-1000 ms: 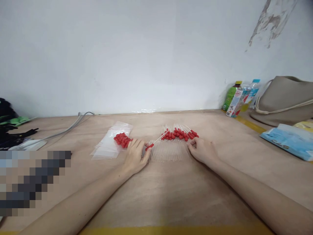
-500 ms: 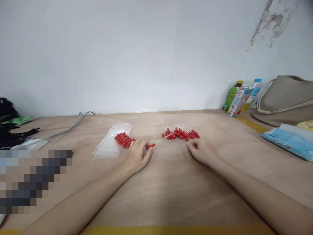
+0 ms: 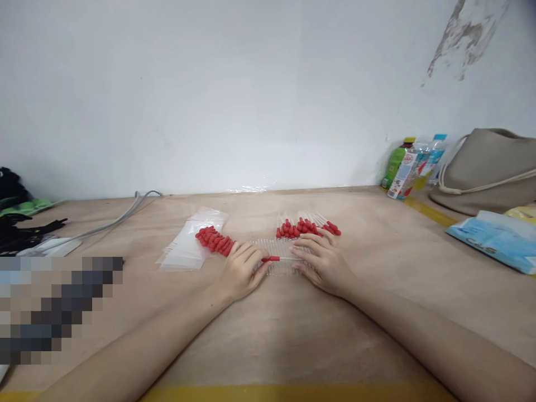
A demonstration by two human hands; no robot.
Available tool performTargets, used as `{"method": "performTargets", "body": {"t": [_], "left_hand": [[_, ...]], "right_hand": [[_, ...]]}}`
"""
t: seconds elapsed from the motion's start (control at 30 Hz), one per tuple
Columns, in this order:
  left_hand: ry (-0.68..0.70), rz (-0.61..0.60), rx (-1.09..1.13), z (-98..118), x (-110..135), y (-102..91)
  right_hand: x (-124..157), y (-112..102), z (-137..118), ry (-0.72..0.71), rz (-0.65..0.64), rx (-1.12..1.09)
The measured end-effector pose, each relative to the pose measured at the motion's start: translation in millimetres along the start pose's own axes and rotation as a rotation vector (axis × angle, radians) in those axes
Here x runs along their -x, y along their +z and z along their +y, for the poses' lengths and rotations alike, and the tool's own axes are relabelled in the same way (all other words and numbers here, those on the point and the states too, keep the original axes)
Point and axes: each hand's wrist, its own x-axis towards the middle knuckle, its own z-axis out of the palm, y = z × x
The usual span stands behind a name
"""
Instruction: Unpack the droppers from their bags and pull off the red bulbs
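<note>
My left hand (image 3: 242,269) pinches the red bulb of a clear glass dropper (image 3: 274,258) that lies level between both hands. My right hand (image 3: 321,260) has its fingers closed round the dropper's glass end, over a row of clear glass tubes (image 3: 276,248) on the wooden table (image 3: 293,335). Just behind lies a heap of assembled droppers with red bulbs (image 3: 307,227). To the left, loose red bulbs (image 3: 213,239) rest on a stack of clear plastic bags (image 3: 188,245).
Bottles (image 3: 412,164) stand at the wall on the right beside a beige bag (image 3: 488,170) and a blue packet (image 3: 494,237). Grey cables (image 3: 113,220) and dark items (image 3: 20,231) lie at the left. A yellow stripe marks the near table edge (image 3: 293,392).
My left hand turned the dropper from slanting up to lying level. My right hand moved left from the heap's edge and took hold of the dropper's glass end.
</note>
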Motion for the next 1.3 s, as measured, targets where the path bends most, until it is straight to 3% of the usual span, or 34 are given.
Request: {"method": "performTargets", "body": {"t": [0.33, 0.57, 0.8, 1.03, 1.13, 1.3], "left_hand": [[0.099, -0.020, 0.073, 0, -4, 9.0], [0.148, -0.104, 0.052, 8, -5, 0.6], [0.187, -0.177, 0.027, 10, -7, -4.7], [0.207, -0.150, 0.044, 7, -3, -7.5], [0.127, -0.134, 0.034, 3, 1, -10.9], [0.010, -0.046, 0.081, -2, 5, -6.7]], "right_hand": [[-2, 6, -7, -0.012, -0.035, -0.121], [1, 15, -9, -0.125, 0.001, -0.286], [3, 9, -10, -0.192, 0.027, -0.316], [8, 3, -5, -0.206, 0.055, -0.320], [11, -4, 5, -0.117, 0.072, -0.297], [15, -6, 24, 0.325, 0.082, 0.008]]}}
